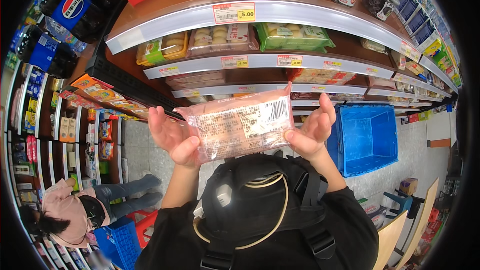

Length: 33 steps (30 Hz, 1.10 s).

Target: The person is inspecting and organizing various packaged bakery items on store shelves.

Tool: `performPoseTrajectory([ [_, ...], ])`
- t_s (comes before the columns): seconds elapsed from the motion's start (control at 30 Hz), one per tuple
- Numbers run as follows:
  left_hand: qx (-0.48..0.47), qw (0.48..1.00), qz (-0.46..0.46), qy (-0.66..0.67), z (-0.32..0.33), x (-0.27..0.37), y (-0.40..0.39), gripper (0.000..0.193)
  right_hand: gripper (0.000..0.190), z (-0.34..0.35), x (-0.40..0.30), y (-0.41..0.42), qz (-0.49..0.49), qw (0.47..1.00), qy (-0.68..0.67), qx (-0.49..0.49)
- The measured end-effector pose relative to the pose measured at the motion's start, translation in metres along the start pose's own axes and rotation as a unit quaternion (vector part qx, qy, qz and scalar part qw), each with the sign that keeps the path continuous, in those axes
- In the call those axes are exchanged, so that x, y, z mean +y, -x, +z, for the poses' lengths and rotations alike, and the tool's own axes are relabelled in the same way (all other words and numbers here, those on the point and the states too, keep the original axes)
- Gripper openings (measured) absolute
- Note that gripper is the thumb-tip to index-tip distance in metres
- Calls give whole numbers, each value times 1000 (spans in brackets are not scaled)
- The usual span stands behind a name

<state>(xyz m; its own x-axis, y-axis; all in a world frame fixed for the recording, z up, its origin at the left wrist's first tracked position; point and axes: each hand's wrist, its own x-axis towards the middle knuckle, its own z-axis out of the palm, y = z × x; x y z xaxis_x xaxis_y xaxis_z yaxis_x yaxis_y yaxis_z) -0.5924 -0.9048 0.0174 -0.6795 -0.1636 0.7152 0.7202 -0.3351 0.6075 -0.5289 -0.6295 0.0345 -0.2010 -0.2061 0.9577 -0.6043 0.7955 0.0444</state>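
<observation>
A pink, clear-wrapped packet of pastries [228, 127] is held up between my two hands, its printed back and barcode turned toward me. My left hand [176, 138] grips its left end, the thumb on the near corner and the fingers spread behind. At the right end, the thumb of my right hand [311, 131] presses the near corner, with the fingers raised. Beyond the packet, a shelf holds similar packs: a pink-wrapped one [221, 38], a green-wrapped one [292, 36] and a yellow tray [163, 48].
A blue plastic crate [369, 138] stands on the floor at right. Cola bottles [71, 7] line the left shelf end. A person in a pink top [69, 210] bends at the left shelves beside a blue basket [120, 242]. A teal stool [399, 202] stands at lower right.
</observation>
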Motion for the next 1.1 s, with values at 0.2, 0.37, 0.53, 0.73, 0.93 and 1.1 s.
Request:
performPoseTrajectory([
  [0.2, -15, 996, 41, -74, 2, -1, -3, 84, 34, 1, -3, 0, 3, 1000, 2, -7],
  [0.37, -69, 981, 95, -154, 4, -2, -7, 78, 37, 2, -4, 0, 4, 1000, 6, -11],
  [0.53, -70, 983, 94, -145, -2, -8, -6, 75, 38, 5, -5, 0, 4, 1000, 11, -15],
  [0.73, -78, 977, 107, -168, -6, -9, -9, 66, 37, 11, -6, 0, -3, 1000, 13, -22],
  [0.93, -144, 926, 259, -234, -16, -15, -27, 21, 41, 21, -13, -1, 10, 1000, -7, -7],
  [1.1, -238, 967, -2, -93, -30, -22, -31, 33, 39, 27, -17, -31, 139, 959, -221, -113],
])
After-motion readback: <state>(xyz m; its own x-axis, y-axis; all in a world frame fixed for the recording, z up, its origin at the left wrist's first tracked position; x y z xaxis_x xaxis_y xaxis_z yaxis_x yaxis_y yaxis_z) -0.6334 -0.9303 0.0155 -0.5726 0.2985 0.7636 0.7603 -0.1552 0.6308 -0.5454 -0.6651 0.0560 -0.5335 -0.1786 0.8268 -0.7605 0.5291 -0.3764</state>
